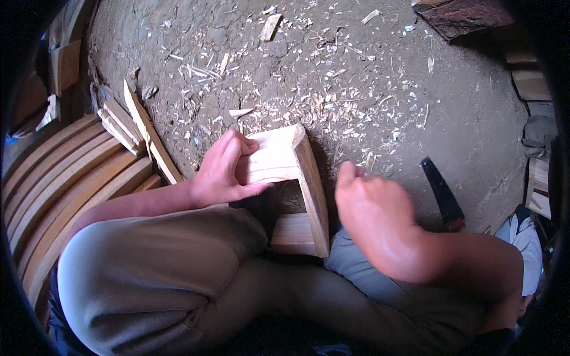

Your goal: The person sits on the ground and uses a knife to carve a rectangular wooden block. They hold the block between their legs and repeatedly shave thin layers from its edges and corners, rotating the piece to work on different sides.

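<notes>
Between my knees stands a small open frame of pale wooden boards [273,159]. A long side board [313,193] joins its upper board to a lower board [294,233]. My left hand [222,166] is closed on the upper board's left end, fingers on top and thumb at the near edge. To the right of the frame and apart from it, my right hand [377,202] is closed and slightly blurred. Whatever its curled fingers hold, if anything, is hidden. A dark tapered blade, seemingly a handsaw [440,190], lies on the ground beyond my right forearm.
Wood shavings [344,107] litter the dirt floor [475,107]. Several long planks [65,172] are stacked at the left, with a pointed offcut [151,133] beside them. A rough log [466,15] lies at the far right, with cut timber [531,83] along the right edge.
</notes>
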Tool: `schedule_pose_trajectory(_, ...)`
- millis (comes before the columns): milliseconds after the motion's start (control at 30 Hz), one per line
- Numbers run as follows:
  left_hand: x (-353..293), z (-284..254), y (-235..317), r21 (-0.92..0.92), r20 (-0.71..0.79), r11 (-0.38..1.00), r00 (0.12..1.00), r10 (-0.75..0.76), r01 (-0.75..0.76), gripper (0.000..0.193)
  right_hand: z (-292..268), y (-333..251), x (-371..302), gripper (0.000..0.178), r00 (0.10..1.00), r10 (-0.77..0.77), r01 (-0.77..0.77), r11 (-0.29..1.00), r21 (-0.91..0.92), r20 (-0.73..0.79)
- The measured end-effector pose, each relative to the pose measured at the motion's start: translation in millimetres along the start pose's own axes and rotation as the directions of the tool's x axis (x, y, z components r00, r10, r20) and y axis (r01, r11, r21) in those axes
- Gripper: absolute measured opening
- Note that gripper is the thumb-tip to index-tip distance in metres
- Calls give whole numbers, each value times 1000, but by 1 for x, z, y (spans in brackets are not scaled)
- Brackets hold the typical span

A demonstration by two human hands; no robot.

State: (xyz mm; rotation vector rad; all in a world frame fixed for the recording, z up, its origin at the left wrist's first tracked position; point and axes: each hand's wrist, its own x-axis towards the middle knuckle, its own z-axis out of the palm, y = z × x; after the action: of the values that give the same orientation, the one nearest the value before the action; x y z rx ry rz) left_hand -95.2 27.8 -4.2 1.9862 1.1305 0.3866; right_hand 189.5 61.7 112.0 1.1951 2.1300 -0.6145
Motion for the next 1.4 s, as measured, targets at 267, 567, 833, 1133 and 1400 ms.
schedule_pose_trajectory(267, 68, -29, 5, -104, 343, 995, 939, 33, 3, 77, -34, 73, 16, 18, 998, 62, -59, 995, 79, -33)
schedule_pose_trajectory(567, 113, -21, -10, -172, 559, 984, 818, 135, -44, 87, -53, 84, 14, 27, 992, -115, 121, 986, 116, -55)
schedule_pose_trajectory(833, 112, -19, -11, -180, 545, 984, 832, 109, -11, 88, -20, 107, 21, 26, 941, -304, 330, 920, 212, -147)
schedule_pose_trajectory(1133, 116, -12, -23, -275, 420, 956, 882, 213, -99, 83, -26, 108, 20, 26, 928, -308, 349, 916, 197, -212)
schedule_pose_trajectory(1400, 108, -32, -14, -288, 415, 957, 895, 161, -39, 84, -32, 100, 24, 22, 969, -235, 244, 958, 152, -76)
